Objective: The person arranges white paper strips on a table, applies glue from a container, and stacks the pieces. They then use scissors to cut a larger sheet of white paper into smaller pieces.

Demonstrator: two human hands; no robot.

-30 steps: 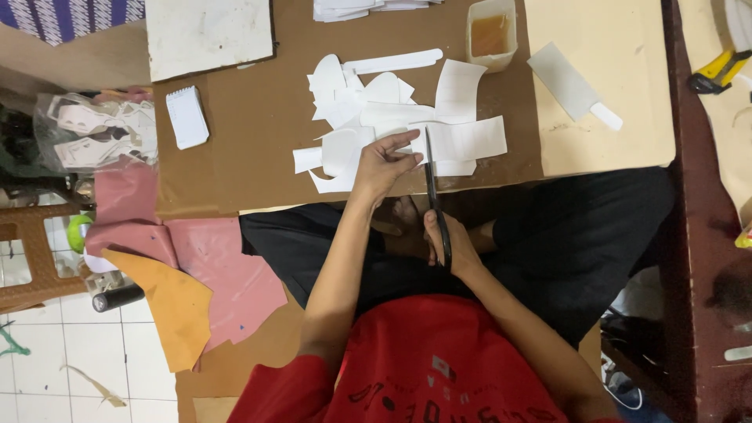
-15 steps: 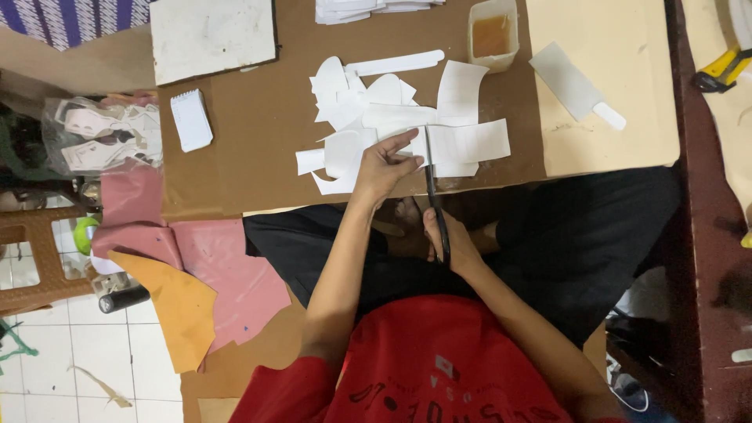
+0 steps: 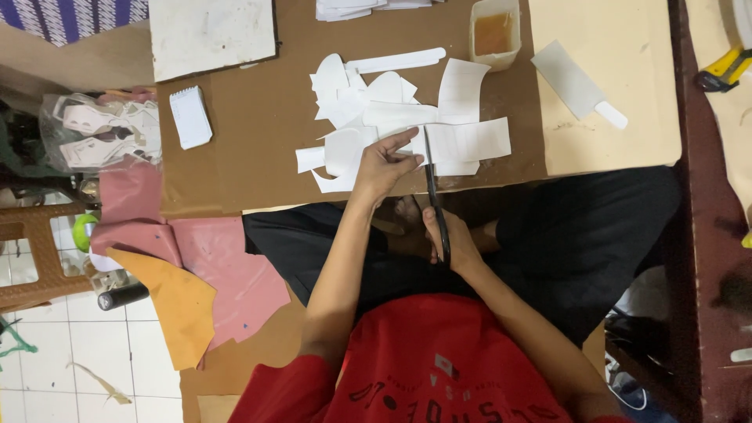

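White paper pieces (image 3: 462, 141) crowd the left hand (image 3: 384, 164) pinning them; right hand (image 3: 450, 243) grips scissors (image 3: 435, 200).

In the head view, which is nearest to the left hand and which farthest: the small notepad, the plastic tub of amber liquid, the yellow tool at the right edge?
Measured from the left hand:
1. Plastic tub, up and to the right, nearest.
2. Small notepad, to the left; only a little farther, so nearly too close to call.
3. Yellow tool, far right edge, clearly farthest.
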